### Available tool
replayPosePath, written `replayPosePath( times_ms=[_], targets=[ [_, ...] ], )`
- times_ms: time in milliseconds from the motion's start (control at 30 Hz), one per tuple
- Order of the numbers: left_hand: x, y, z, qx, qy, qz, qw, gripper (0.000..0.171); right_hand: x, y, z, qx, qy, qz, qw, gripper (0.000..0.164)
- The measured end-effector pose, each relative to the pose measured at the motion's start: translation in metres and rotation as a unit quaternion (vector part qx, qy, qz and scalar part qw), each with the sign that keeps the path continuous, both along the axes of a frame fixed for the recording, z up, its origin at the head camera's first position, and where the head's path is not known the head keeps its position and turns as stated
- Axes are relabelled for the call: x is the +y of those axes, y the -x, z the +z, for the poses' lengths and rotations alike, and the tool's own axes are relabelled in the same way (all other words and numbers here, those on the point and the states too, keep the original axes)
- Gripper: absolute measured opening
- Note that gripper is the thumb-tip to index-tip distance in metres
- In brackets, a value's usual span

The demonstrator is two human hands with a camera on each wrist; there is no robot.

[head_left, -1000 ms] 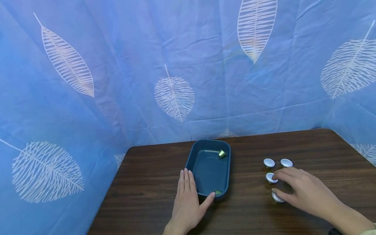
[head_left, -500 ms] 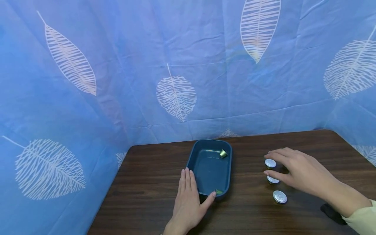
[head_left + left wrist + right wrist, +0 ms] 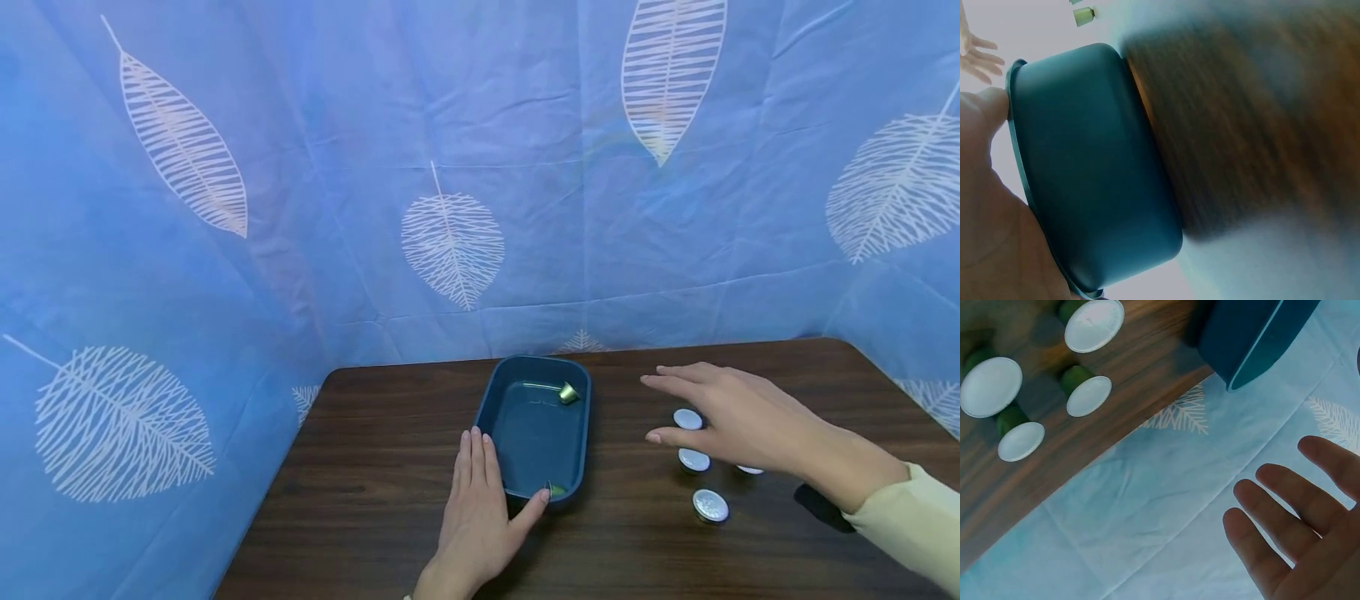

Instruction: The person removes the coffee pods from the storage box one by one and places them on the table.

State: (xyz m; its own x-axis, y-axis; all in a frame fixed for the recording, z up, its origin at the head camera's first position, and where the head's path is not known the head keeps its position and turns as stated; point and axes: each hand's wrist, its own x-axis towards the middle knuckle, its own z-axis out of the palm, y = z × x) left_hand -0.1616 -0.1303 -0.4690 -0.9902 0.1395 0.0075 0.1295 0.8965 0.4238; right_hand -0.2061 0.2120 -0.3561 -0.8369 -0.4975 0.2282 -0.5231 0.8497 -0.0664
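Note:
My left hand (image 3: 480, 521) rests against the near left corner of a dark blue rectangular tray (image 3: 587, 433). Its fingers lie straight along the left wall, and the thumb touches the front rim. Inside the tray are two coffee capsules: a gold-green capsule (image 3: 567, 392) at the far right and a green capsule (image 3: 557, 491) by the near right corner. With fingers spread and nothing in them, my right hand (image 3: 731, 412) is over several coffee capsules with silvery-white lids, among them one capsule (image 3: 687, 419) by the thumb and a nearer capsule (image 3: 710, 506). Green bodies show on the capsules (image 3: 1088, 395) in the right wrist view.
The brown wood-grain table (image 3: 390, 467) carries everything. Behind it hangs a blue cloth (image 3: 337, 208) with white leaf prints. A dark object (image 3: 821, 508) shows beneath the right wrist, beside a pale yellow sleeve (image 3: 907, 517).
My right hand has moved left and farther back across the capsules, its fingers straightening out. The left hand and the tray have stayed put.

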Motion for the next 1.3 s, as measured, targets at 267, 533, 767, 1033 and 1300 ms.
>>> replayPosePath(
  times_ms=[267, 533, 767, 1033, 1300],
  targets=[
    [0.000, 0.001, 0.000, -0.003, -0.011, -0.002, 0.9999, 0.113, -0.005, 0.008, 0.005, -0.039, -0.017, -0.007, 0.999, 0.079],
    [-0.004, 0.003, 0.000, -0.002, -0.003, -0.003, 1.0000, 0.114, -0.020, 0.016, 0.006, -0.048, -0.012, -0.002, 0.999, 0.073],
    [-0.005, 0.002, 0.000, -0.002, -0.007, 0.000, 1.0000, 0.112, -0.048, 0.031, 0.009, -0.056, -0.018, 0.019, 0.998, 0.065],
    [-0.003, 0.000, 0.000, -0.008, -0.005, -0.004, 0.9999, 0.113, -0.081, 0.053, -0.001, -0.068, -0.025, 0.063, 0.995, 0.058],
    [-0.001, 0.002, 0.000, -0.007, 0.004, -0.006, 1.0000, 0.113, -0.106, 0.080, -0.011, -0.111, -0.035, 0.061, 0.991, 0.057]
  ],
)
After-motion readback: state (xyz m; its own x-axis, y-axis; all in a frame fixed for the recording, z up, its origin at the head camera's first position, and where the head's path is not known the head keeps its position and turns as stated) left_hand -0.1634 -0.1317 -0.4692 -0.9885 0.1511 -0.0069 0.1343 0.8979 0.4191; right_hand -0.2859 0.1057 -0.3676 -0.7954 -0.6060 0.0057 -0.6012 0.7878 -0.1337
